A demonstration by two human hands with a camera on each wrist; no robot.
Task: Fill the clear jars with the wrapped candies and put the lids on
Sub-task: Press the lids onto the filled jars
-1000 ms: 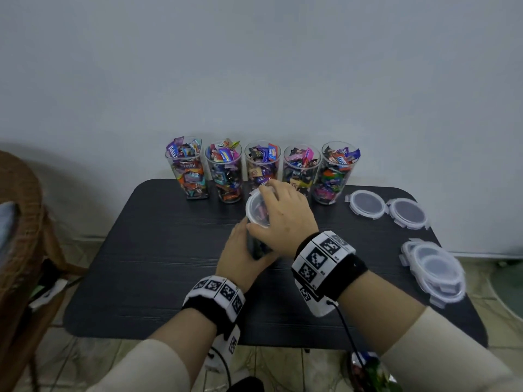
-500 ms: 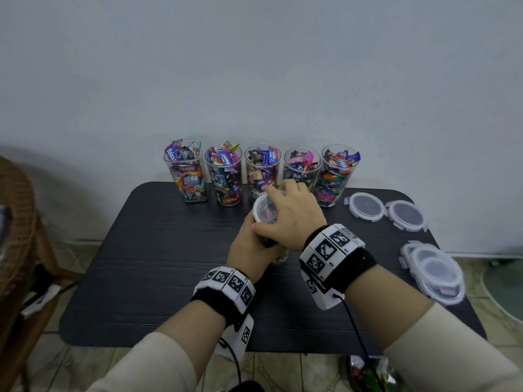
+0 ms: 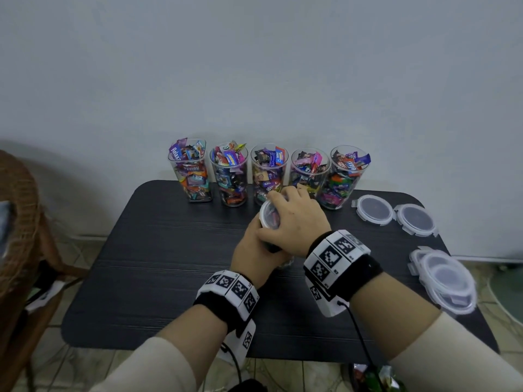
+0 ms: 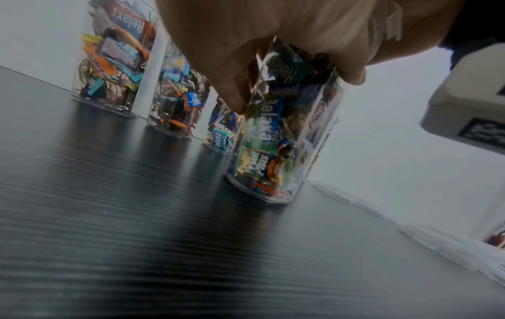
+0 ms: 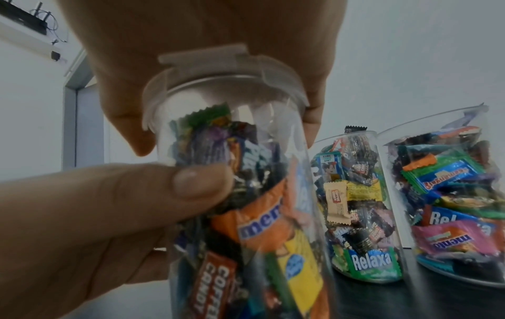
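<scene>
The jar point(image 5: 246, 194) is clear, glossy plastic under a translucent, frosted plastic lid point(image 5: 218, 71). Shiny, crinkled wrappers cover the candies point(image 5: 262, 222). The dark table point(image 3: 169, 264) shows a matt wood grain; the chair point(image 3: 17, 222) is rough brown wicker.

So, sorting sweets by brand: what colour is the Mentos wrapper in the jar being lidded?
Orange, with blue lettering; the right wrist view shows it best.

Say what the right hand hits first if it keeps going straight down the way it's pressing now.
The lid: the right hand already lies on it, atop the candy jar that the left hand grips. Pressing further probably just seats the lid.
</scene>
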